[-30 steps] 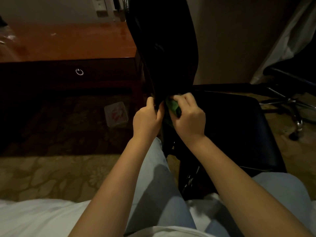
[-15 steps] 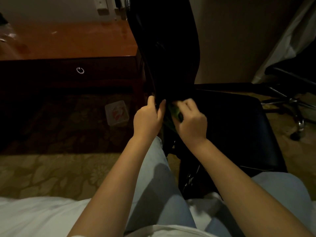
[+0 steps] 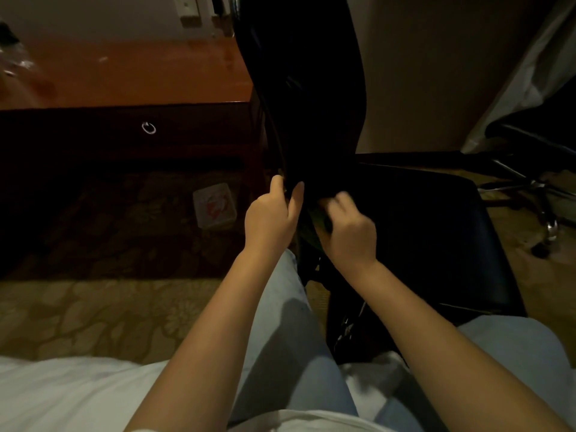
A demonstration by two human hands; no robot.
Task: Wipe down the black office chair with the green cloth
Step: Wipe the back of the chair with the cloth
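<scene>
Gripping chair and cloth: two hands

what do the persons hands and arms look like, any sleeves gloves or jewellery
Left hand and right hand are bare: no gloves, rings, watch or bracelet in view. Both forearms are uncovered, with no sleeve showing down to the picture's lower edge.

Surface: we see reddish wood, with a ring pull on the drawer below.
Carpet: we see a pale packet lying on it.
</scene>
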